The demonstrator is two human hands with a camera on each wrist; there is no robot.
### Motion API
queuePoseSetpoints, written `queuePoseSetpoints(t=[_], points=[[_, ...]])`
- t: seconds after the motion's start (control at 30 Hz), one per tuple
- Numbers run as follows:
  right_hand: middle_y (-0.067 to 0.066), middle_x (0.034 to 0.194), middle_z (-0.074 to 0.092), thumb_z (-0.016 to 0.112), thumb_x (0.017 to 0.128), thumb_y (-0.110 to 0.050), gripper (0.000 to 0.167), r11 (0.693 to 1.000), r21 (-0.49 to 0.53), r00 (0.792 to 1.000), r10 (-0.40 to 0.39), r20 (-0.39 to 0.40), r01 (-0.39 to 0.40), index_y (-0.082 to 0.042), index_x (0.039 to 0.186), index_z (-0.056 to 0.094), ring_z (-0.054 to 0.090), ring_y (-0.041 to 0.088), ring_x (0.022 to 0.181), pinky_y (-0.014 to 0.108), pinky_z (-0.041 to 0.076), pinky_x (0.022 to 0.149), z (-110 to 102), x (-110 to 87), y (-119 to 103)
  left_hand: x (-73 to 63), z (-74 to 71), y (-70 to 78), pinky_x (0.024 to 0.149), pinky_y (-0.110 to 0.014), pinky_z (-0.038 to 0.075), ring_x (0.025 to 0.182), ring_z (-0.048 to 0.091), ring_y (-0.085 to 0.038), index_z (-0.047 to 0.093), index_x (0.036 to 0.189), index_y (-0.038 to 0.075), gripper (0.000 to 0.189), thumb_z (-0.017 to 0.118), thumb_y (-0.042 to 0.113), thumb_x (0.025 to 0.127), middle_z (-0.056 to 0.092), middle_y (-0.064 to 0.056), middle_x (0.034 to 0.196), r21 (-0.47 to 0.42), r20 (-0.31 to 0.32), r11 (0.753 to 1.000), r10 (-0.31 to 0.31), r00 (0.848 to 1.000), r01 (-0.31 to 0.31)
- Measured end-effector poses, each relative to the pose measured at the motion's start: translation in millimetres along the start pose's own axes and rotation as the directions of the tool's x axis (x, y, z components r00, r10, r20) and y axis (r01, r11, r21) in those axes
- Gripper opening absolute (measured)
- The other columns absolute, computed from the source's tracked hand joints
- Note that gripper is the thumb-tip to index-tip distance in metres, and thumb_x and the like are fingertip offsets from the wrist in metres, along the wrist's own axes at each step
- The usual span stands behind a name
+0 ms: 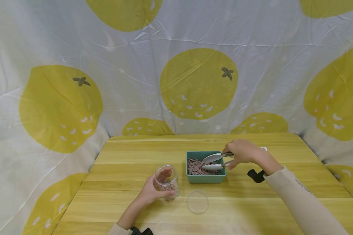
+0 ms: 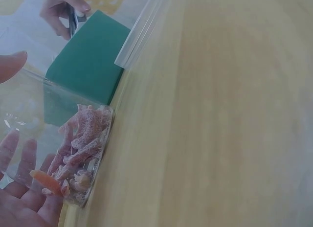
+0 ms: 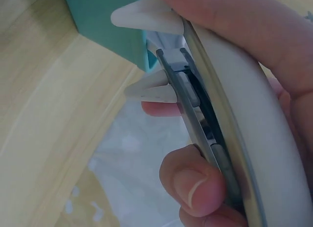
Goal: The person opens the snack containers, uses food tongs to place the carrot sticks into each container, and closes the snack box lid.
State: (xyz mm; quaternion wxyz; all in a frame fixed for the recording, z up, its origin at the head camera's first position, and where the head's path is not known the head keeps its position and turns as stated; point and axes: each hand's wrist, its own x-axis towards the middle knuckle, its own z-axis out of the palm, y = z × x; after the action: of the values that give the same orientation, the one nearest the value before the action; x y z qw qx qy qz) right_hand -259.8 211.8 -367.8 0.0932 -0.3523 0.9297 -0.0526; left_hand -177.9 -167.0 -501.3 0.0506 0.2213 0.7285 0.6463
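My left hand (image 1: 150, 191) grips a clear jar (image 1: 167, 178) upright on the table, thumb at the near side and fingers behind it. Pinkish-brown strips (image 2: 83, 148) lie in the jar's lower part, seen closely in the left wrist view. To the right stands a teal rectangular box (image 1: 206, 179) holding more such strips (image 1: 195, 167). My right hand (image 1: 243, 151) holds metal tongs (image 3: 230, 119) with white tips, reaching over the box's right side. The tong tips are spread apart and lie among the strips. Whether anything sits between them I cannot tell.
A clear round lid (image 1: 197, 202) lies flat on the wooden table (image 1: 238, 209), in front of the box and right of the jar. A curtain with yellow lemons (image 1: 198, 83) hangs behind the table and at both sides. Black wrist devices (image 1: 256, 176) show near both sleeves.
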Motion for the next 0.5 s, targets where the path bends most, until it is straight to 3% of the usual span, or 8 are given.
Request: queuePoseSetpoints(t=[0.23, 0.5], points=[[0.007, 0.108, 0.070, 0.086, 0.076, -0.038, 0.056, 1.000, -0.002, 0.999, -0.031, -0.026, 0.031, -0.002, 0.116, 0.072, 0.067, 0.023, 0.089, 0.038, 0.057, 0.074, 2.0, -3.7, -1.6, 0.2, 0.0, -2.9, 0.111, -0.047, 0.037, 0.133, 0.045, -0.040, 0.048, 0.143, 0.003, 0.074, 0.084, 0.000, 0.078, 0.053, -0.019, 0.142, -0.012, 0.010, 0.999, 0.044, 0.999, -0.044], [0.004, 0.104, 0.071, 0.083, 0.079, -0.038, 0.050, 0.998, -0.012, 0.997, -0.056, -0.055, 0.055, -0.004, 0.114, 0.073, 0.066, 0.020, 0.085, 0.036, 0.055, 0.071, 4.4, -4.6, 2.7, 1.2, -0.3, -1.8, 0.112, -0.043, 0.038, 0.133, 0.046, -0.039, 0.048, 0.142, 0.002, 0.075, 0.084, 0.000, 0.077, 0.053, -0.019, 0.142, -0.026, 0.009, 0.999, 0.036, 0.999, -0.036]])
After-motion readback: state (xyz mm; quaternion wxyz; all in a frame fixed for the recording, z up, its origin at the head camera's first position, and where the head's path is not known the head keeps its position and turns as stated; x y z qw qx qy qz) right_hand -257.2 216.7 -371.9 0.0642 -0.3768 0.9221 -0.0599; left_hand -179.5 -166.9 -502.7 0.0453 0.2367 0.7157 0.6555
